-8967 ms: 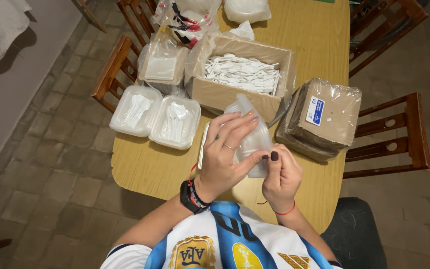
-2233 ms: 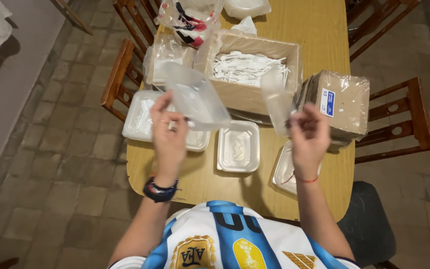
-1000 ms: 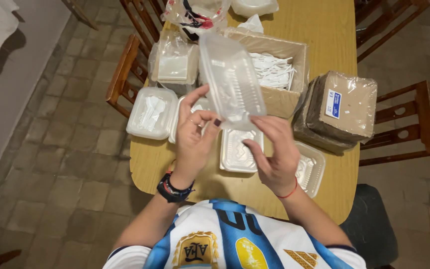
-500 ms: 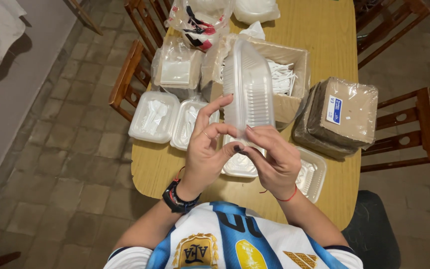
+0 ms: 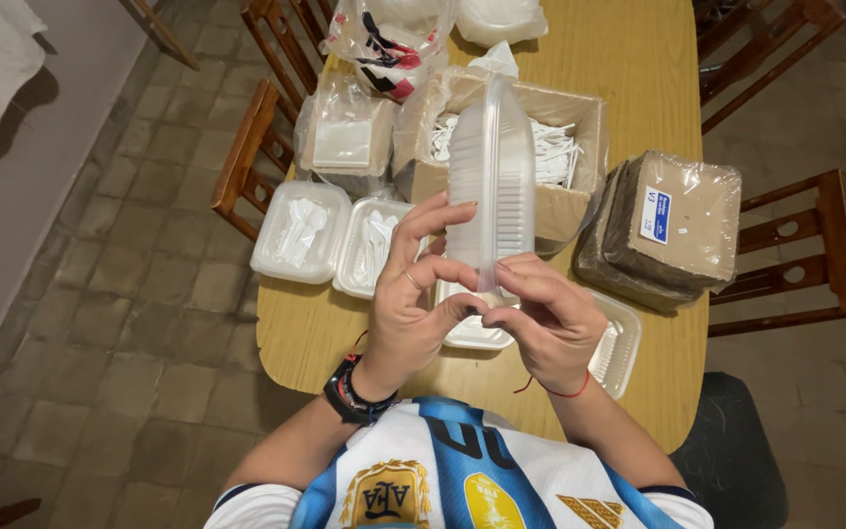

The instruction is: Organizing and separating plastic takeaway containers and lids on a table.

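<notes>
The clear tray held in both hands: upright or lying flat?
Upright. The clear ribbed tray stands on end above the table, its lower edge pinched by the left hand and right hand.

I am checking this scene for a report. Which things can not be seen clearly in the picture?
- Head view: the white tray on the table is mostly hidden by the left hand and right hand.
- Contents of the cardboard box: partly hidden by the clear container held upright.
- White bag: cut off by the top edge.
- Label on the brown wrapped stack: too small.
</notes>
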